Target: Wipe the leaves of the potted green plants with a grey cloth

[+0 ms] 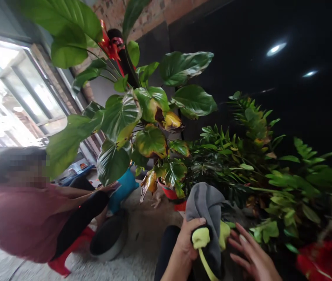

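Fingers (197,225) of the left hand (183,244) curl around a grey cloth (205,207) with yellow-green trim, just right of a red plant pot (167,192). The right hand (252,253), fingers spread, sits beside the cloth, below a leafy ZZ plant (242,156).

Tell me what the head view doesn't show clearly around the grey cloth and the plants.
Head view:
- Grey cloth in the left hand: lower end cut off by the bottom edge.
- Red pot: mostly hidden by leaves.
- Blue object: partly hidden by leaves; kind unclear.
- Red item: cut off by the bottom edge; kind unclear.
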Demonstrator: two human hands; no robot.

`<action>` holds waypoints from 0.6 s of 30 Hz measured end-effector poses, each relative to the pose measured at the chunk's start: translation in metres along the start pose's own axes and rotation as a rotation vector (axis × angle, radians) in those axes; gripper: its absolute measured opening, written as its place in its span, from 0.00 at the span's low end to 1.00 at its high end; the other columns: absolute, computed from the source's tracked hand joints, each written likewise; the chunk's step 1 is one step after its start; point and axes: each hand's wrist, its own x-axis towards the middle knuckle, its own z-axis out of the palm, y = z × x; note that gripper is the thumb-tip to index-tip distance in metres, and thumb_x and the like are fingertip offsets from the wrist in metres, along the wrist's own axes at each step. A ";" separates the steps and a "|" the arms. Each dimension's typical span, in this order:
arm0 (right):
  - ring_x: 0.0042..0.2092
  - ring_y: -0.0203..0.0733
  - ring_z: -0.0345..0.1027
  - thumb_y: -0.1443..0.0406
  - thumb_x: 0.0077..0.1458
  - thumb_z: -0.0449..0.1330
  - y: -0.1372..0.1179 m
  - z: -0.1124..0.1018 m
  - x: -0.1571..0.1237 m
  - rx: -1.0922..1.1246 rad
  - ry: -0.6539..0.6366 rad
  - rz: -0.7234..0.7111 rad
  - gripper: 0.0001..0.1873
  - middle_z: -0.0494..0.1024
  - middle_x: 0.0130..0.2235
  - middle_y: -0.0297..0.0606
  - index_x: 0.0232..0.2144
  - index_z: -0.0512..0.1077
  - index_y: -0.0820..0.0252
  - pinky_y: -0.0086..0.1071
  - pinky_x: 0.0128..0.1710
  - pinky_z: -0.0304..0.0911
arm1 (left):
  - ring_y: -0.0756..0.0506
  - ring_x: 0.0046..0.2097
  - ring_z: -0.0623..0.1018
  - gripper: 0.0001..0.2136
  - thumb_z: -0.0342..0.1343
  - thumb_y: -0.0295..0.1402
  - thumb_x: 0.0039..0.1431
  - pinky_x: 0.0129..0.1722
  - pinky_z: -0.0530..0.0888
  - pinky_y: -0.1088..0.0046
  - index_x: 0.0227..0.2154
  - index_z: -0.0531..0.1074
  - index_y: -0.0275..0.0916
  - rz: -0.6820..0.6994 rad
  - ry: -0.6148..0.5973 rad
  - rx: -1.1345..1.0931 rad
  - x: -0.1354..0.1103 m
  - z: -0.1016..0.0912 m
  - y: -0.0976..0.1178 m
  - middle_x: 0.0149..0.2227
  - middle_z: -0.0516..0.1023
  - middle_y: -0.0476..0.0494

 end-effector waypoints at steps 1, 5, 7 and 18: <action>0.48 0.54 0.73 0.47 0.29 0.71 -0.003 0.009 -0.001 0.026 -0.030 0.020 0.30 0.82 0.41 0.39 0.37 0.77 0.52 0.40 0.40 0.71 | 0.41 0.34 0.79 0.30 0.68 0.33 0.23 0.39 0.74 0.65 0.39 0.74 0.37 -0.041 -0.046 0.007 -0.005 -0.001 -0.004 0.29 0.79 0.44; 0.41 0.58 0.76 0.51 0.17 0.71 -0.011 0.037 -0.003 0.093 -0.045 0.088 0.24 0.82 0.29 0.36 0.22 0.74 0.51 0.44 0.36 0.73 | 0.38 0.34 0.78 0.24 0.66 0.32 0.25 0.39 0.73 0.62 0.34 0.74 0.37 -0.079 -0.141 0.026 -0.010 -0.007 -0.018 0.27 0.77 0.42; 0.38 0.56 0.76 0.54 0.18 0.71 -0.011 0.044 -0.003 0.090 -0.023 0.049 0.21 0.81 0.27 0.33 0.22 0.73 0.50 0.42 0.34 0.73 | 0.41 0.31 0.76 0.21 0.66 0.31 0.25 0.35 0.73 0.65 0.31 0.73 0.38 -0.041 -0.060 0.033 -0.006 -0.011 -0.021 0.26 0.76 0.45; 0.44 0.51 0.72 0.67 0.24 0.67 -0.014 0.030 -0.001 -0.048 0.032 -0.103 0.16 0.81 0.34 0.34 0.25 0.76 0.53 0.33 0.34 0.69 | 0.50 0.21 0.73 0.09 0.61 0.28 0.36 0.24 0.69 0.76 0.25 0.74 0.31 -0.175 -0.302 -0.035 0.006 -0.023 -0.025 0.19 0.75 0.46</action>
